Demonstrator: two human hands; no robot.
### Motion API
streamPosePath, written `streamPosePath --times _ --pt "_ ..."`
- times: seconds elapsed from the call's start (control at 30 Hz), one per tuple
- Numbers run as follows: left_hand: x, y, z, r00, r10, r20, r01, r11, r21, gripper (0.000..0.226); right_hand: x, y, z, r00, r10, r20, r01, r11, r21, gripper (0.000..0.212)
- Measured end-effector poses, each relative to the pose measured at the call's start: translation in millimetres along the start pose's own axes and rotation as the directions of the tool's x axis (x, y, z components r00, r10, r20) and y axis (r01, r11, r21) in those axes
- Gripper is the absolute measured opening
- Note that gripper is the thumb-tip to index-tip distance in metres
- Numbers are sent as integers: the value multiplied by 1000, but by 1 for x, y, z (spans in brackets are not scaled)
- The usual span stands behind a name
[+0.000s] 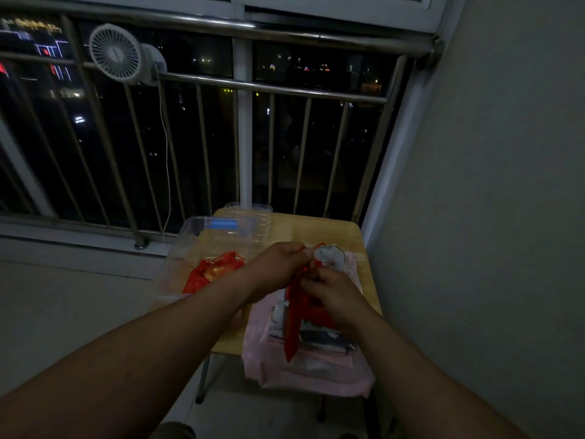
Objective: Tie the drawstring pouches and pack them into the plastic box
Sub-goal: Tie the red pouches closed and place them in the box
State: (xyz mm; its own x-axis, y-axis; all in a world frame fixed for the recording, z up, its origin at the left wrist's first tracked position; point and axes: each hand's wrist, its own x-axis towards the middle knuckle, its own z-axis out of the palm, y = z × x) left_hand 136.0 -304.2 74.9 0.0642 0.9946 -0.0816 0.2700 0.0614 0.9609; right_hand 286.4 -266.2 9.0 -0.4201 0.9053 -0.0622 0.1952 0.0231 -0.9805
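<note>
Spanning the whole back of the view, a steel railing (272, 87) runs in front of a dark window w/ city lights beyond. A plain grey wall (506, 185) fills the R side. Below, a small wooden table (316, 229) stands in the corner, its far edge near the railing and its R edge just beside the wall.

A pink plastic bag (304, 375) covers the near R part of the tabletop and hangs over the front edge; flat items show inside, too dim to name. On the L side sits the clear plastic box (177, 258), open, overhanging the table's L edge. A 2nd clear piece (250, 210), prob. its lid, lies just behind it.

A white fan (115, 53) is clipped to the railing, upper L.

In the box lie the red pouches (212, 270), bunched together; count unclear.

Both hands meet above the pink bag. The L hand (278, 264) has its fingers curled, pinching the top of a red pouch (292, 331) that hangs down btwn the hands. The R hand (332, 289) is also curled, gripping the same pouch lower. A whitish pouch (329, 255) lies just behind the hands.

A blue part (221, 223) sits at the box's far end. A thin white cable (166, 147) drops from the fan.
</note>
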Motion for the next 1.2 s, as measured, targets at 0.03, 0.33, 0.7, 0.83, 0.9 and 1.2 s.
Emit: streamPosePath --times 0.03,0.33,0.7,0.83,0.9,1.2 --pt "-1 1 0 1000 1 -9 -1 1000 -6 30 -1 1 0 1000 23 2 -23 998 60 12" --pt "-2 -11 0 979 -70 -189 58 996 -68 42 -4 7 -2 978 208 5 -182 843 507 41" --pt "4 -44 -11 955 -206 -211 167 968 -187 50 -8 -2 -9 990 132 57 -141 819 556 6" --pt "5 -32 -19 974 -80 -212 62 994 -90 43 -10 -2 -12 960 246 135 -280 867 412 3" --pt "8 -27 -21 987 10 -162 6 995 98 42 -10 -4 -13 943 281 177 -326 882 340 6" --pt "18 -24 0 995 104 -10 -101 981 163 42 -16 -9 -3 943 178 280 -230 959 165 14"
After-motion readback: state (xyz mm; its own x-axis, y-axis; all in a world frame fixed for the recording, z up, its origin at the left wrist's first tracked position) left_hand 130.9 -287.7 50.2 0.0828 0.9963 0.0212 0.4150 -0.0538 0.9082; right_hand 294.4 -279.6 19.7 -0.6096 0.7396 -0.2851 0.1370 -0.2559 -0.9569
